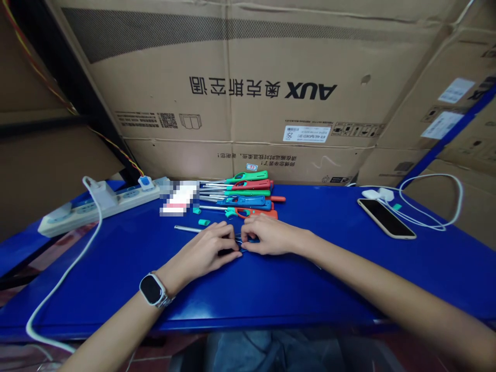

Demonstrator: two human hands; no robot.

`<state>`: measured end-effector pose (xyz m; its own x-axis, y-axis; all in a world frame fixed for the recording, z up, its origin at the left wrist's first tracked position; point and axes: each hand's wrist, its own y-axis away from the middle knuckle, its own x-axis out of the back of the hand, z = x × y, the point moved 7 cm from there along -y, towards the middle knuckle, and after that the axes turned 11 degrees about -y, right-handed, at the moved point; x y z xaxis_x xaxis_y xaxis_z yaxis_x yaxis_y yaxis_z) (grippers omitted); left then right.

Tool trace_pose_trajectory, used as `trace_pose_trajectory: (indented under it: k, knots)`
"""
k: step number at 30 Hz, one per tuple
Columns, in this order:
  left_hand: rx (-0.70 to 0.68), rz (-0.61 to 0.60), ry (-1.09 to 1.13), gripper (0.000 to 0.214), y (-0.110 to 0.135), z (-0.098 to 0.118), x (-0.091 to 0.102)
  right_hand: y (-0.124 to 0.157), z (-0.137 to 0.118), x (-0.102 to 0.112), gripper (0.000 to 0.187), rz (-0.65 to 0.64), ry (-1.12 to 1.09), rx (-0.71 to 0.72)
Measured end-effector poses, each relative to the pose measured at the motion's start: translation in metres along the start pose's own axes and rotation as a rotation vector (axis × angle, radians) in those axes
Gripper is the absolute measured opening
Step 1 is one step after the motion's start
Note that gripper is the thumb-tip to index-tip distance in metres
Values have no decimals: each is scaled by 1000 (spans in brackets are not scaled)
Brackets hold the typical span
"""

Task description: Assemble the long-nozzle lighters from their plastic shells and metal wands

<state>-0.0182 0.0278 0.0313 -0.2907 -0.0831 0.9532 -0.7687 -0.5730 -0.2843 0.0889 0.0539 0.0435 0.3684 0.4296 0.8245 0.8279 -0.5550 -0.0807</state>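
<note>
My left hand (207, 251) and my right hand (267, 235) rest together on the blue table (271, 289), both with fingers curled around a long-nozzle lighter whose metal tube (186, 228) sticks out to the left. Its blue body is mostly hidden under my fingers. A smartwatch (154, 289) sits on my left wrist. Just behind my hands lies a pile of several lighters (248, 194) with green, red, blue and orange handles. Two small teal caps (204, 222) lie beside the tube.
A white power strip (96, 204) with a white cable (58, 284) lies at the left. A phone (386, 218) with a white charger and cable (434, 206) lies at the right. Large cardboard boxes (248, 93) wall off the back.
</note>
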Motion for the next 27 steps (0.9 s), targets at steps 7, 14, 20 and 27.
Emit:
trace_pose_trajectory:
  k: [7, 14, 20, 27]
  knots:
    - [4, -9, -1, 26, 1, 0, 0, 1, 2, 0, 7, 17, -15, -1]
    - [22, 0, -4, 27, 1, 1, 0, 15, 11, 4, 9, 88, -38, -46]
    - [37, -3, -7, 30, 0, 1, -1, 25, 20, 17, 22, 181, 75, -123]
    - [57, -21, -25, 25, 0, 0, -4, 26, 36, 12, 13, 219, 100, -162]
